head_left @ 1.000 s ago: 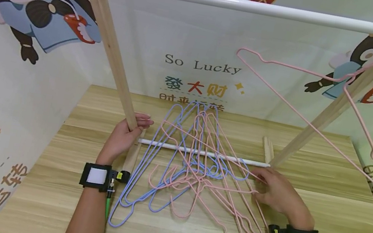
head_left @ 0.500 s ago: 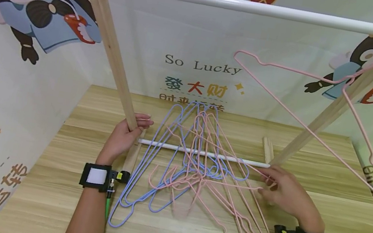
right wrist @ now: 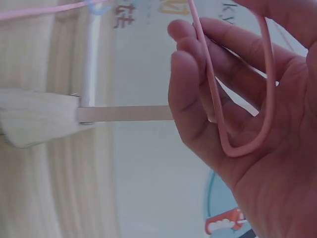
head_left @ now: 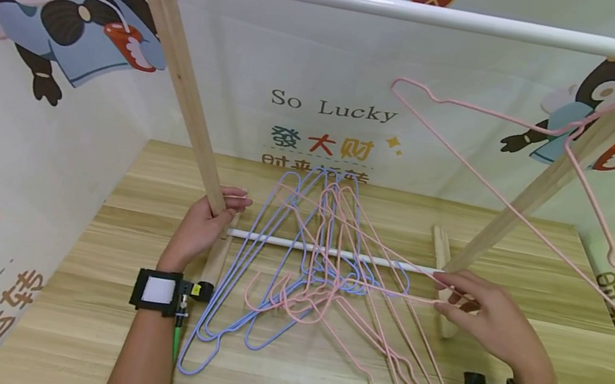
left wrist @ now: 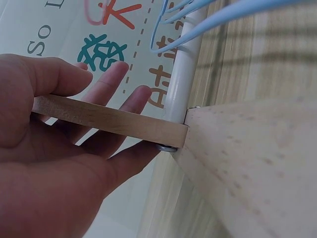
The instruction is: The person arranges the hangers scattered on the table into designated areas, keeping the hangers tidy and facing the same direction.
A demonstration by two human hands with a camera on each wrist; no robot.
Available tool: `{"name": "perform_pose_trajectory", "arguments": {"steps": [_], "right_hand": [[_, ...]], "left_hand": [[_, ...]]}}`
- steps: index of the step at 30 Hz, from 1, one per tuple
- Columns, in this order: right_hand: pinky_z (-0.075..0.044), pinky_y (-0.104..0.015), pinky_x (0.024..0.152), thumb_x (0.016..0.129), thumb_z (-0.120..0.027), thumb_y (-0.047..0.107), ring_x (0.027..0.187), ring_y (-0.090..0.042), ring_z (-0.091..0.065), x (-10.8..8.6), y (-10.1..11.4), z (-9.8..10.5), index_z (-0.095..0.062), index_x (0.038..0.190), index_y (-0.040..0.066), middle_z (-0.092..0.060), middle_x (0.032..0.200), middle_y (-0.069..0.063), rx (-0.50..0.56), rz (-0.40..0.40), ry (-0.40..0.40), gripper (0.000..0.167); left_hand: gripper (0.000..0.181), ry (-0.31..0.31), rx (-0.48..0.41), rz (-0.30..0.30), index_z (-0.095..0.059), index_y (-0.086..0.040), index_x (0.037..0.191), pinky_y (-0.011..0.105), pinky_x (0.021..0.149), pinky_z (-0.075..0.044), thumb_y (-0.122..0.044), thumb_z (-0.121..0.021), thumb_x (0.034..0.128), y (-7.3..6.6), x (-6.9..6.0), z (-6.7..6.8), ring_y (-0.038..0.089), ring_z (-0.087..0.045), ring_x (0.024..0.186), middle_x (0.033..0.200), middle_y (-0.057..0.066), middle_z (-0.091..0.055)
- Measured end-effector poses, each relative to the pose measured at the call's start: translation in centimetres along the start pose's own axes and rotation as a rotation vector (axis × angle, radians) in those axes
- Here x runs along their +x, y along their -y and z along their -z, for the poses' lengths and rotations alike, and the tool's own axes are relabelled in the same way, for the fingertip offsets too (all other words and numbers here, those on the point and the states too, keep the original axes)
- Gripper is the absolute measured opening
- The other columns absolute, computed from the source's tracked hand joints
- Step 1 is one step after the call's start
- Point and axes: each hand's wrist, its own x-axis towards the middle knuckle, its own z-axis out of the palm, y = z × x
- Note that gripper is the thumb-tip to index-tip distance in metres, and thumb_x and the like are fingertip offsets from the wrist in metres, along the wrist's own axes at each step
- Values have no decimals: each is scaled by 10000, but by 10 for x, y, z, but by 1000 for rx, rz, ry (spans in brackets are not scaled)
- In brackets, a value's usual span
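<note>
My left hand (head_left: 198, 231) holds the left wooden post (head_left: 192, 110) of a clothes rack near its foot. In the left wrist view the thumb lies on one side of that post and the fingers behind it. My right hand (head_left: 497, 321) grips one end of a pink clothes hanger (right wrist: 213, 89), whose bent end loops inside the curled fingers. The rest of this hanger stretches left over a pile of blue hangers (head_left: 216, 313) and pink hangers (head_left: 374, 377). Overlapping wires partly hide its far end. Another pink hanger (head_left: 473, 163) hangs at the right end of the top rail.
The rack's white top rail (head_left: 377, 4) spans both posts, and a thin white lower bar (head_left: 262, 237) runs under the pile. The right wooden post (head_left: 531, 183) stands behind my right hand. A printed wall (head_left: 230, 68) closes off the back of the wooden table (head_left: 98, 292).
My right hand has moved right, pulling the held pink hanger along; that hanger's hook has risen from the table and swung upward over the pile. The left hand stays on the post.
</note>
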Motion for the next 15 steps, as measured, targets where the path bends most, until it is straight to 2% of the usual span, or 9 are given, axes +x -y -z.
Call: {"name": "perform_pose_trajectory", "arguments": {"steps": [2,6,10,15], "right_hand": [[-589,-269,798,1038,-760,69,957,-40,-671,-3,5,4,-751,1386,59,-782,1194,-48,5,-8,-16,348],[-535,-209,746,1047,-732,35,888,-42,-657,-8,13,11,-820,1265,121,-789,1122,45,23,27,-77,250],[-506,-178,697,1016,-729,-42,802,-57,-651,-12,17,15,-843,1169,93,-766,1019,121,25,72,-149,234],[-515,-174,667,1024,-706,-55,744,-41,-678,-18,27,21,-835,1187,47,-754,939,190,-28,68,-235,231]], "left_hand": [[380,1,-1,1,-588,28,1504,555,1149,-451,-8,-524,1131,0,0,0,383,-643,1369,1433,215,-699],[382,1,3,2,-587,36,1503,561,1148,-451,-8,-523,1130,0,1,-1,388,-644,1366,1429,218,-701],[382,-3,7,-1,-585,44,1503,552,1137,-455,-12,-528,1129,0,1,0,385,-651,1360,1421,214,-707],[379,-6,6,-1,-588,41,1501,550,1136,-451,-14,-532,1131,0,1,0,379,-654,1357,1416,211,-711]]}}
